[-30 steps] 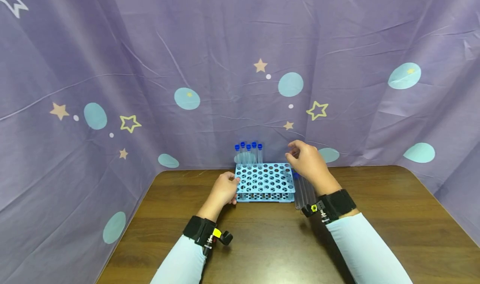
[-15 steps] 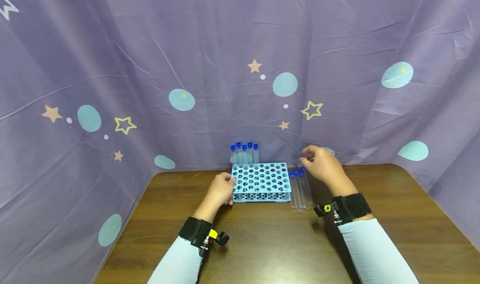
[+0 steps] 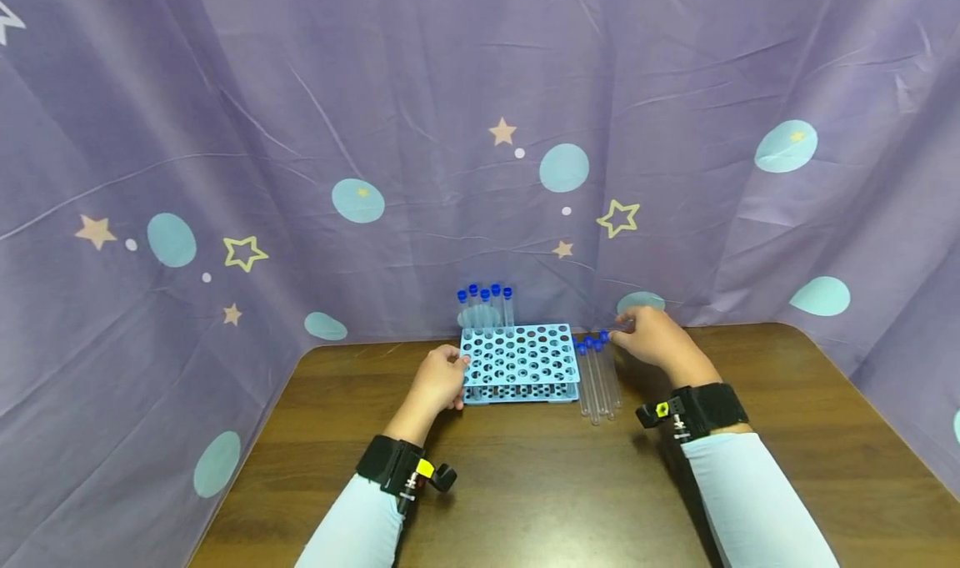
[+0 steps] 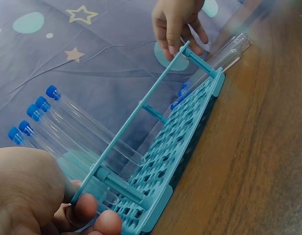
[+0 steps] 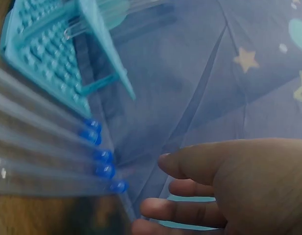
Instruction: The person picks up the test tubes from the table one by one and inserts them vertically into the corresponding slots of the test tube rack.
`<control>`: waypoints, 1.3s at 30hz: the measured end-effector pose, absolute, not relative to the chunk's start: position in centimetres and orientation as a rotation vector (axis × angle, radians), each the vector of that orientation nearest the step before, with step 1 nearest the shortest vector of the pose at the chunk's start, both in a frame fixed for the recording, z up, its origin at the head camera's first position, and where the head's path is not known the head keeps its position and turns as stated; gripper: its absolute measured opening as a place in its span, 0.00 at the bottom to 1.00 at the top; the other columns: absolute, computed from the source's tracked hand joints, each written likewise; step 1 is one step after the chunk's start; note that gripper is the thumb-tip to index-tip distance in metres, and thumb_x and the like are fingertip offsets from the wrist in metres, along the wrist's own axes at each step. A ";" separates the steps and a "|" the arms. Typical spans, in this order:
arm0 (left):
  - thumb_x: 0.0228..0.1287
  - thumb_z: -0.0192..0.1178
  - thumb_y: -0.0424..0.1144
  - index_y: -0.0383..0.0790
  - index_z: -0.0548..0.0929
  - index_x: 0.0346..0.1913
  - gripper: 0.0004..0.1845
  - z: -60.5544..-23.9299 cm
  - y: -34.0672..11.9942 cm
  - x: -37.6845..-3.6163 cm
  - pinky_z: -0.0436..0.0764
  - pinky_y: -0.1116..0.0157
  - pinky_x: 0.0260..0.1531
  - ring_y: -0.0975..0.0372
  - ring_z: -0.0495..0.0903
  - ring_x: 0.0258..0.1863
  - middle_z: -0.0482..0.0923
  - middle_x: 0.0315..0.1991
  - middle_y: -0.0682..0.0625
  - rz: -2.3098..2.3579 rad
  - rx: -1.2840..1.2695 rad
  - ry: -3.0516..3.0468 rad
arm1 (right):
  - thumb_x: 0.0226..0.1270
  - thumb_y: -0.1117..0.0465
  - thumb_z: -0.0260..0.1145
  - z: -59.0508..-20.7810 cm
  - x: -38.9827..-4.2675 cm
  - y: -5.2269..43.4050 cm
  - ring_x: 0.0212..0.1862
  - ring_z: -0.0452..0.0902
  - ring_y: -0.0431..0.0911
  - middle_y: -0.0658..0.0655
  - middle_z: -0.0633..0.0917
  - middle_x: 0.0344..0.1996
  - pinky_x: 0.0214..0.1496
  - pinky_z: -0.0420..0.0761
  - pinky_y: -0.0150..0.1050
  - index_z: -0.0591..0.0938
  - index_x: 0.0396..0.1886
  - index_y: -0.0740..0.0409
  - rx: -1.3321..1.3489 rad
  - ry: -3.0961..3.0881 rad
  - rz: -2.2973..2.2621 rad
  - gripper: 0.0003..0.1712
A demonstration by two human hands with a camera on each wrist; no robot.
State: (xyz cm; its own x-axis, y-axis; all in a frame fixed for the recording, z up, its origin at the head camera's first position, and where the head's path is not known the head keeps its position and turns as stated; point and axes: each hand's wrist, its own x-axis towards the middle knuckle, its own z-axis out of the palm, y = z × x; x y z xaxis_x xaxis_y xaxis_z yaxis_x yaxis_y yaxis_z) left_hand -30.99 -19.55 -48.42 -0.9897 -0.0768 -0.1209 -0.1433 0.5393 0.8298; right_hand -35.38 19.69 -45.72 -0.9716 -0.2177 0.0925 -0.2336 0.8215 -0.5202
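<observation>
A light-blue plastic test tube rack (image 3: 525,376) stands on the table, and my left hand (image 3: 439,378) grips its left end. In the left wrist view, that hand's thumb and fingers (image 4: 86,208) close round the rack's upper plate. Several clear test tubes (image 4: 87,115) with blue caps stand upright in the rack's back left holes. To the rack's right, several more capped tubes (image 3: 600,389) lie side by side on the table. My right hand (image 3: 654,340) is just beyond their caps (image 5: 106,170), thumb and fingers apart, holding nothing.
A brown wooden table (image 3: 517,476) bears the rack and tubes. Behind it hangs a purple curtain (image 3: 450,118) printed with stars and dots, close to the rack's back. Black straps with small cameras sit on both wrists.
My right hand has moved right and down from above the rack's right end to the caps of the lying tubes. The left hand keeps its grip on the rack. The head view has shifted slightly.
</observation>
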 end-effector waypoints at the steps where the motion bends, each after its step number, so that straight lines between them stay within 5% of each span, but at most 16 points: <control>1: 0.91 0.57 0.42 0.30 0.79 0.72 0.21 -48.4 -19.5 -31.0 0.76 0.67 0.12 0.59 0.78 0.12 0.78 0.20 0.46 1.465 -0.192 2.692 | 0.81 0.53 0.74 -45.9 -35.4 19.9 0.51 0.94 0.63 0.70 0.94 0.51 0.57 0.91 0.62 0.87 0.61 0.71 0.362 -2.976 0.866 0.25; 7: 0.91 0.57 0.42 0.30 0.79 0.71 0.20 -48.6 -19.6 -31.1 0.77 0.67 0.12 0.59 0.78 0.12 0.78 0.20 0.46 1.475 -0.190 2.687 | 0.82 0.54 0.74 -46.5 -35.4 20.6 0.34 0.93 0.50 0.69 0.95 0.45 0.47 0.93 0.53 0.84 0.65 0.74 0.317 -3.032 0.984 0.28; 14: 0.91 0.57 0.42 0.31 0.79 0.72 0.21 -48.5 -20.0 -31.2 0.78 0.67 0.13 0.58 0.79 0.13 0.78 0.21 0.46 1.471 -0.201 2.694 | 0.82 0.52 0.72 -47.0 -35.7 20.8 0.35 0.92 0.50 0.64 0.94 0.39 0.35 0.90 0.44 0.80 0.71 0.73 0.241 -3.117 1.125 0.32; 39: 0.91 0.57 0.42 0.31 0.81 0.69 0.18 -48.4 -19.5 -30.9 0.76 0.67 0.12 0.59 0.77 0.12 0.77 0.20 0.46 1.473 -0.199 2.694 | 0.79 0.56 0.76 -48.2 -35.6 20.3 0.32 0.90 0.47 0.60 0.91 0.31 0.39 0.95 0.44 0.81 0.68 0.81 0.293 -3.146 1.188 0.33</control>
State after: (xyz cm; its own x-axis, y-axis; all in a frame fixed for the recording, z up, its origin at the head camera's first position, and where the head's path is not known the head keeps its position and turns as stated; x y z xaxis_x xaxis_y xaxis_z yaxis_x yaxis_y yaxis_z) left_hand -30.91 -19.46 -48.36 -0.9895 -0.0822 -0.1188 -0.1444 0.5337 0.8332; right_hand -35.61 20.31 -48.22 -0.9579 -0.2411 -0.1557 -0.0781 0.7409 -0.6671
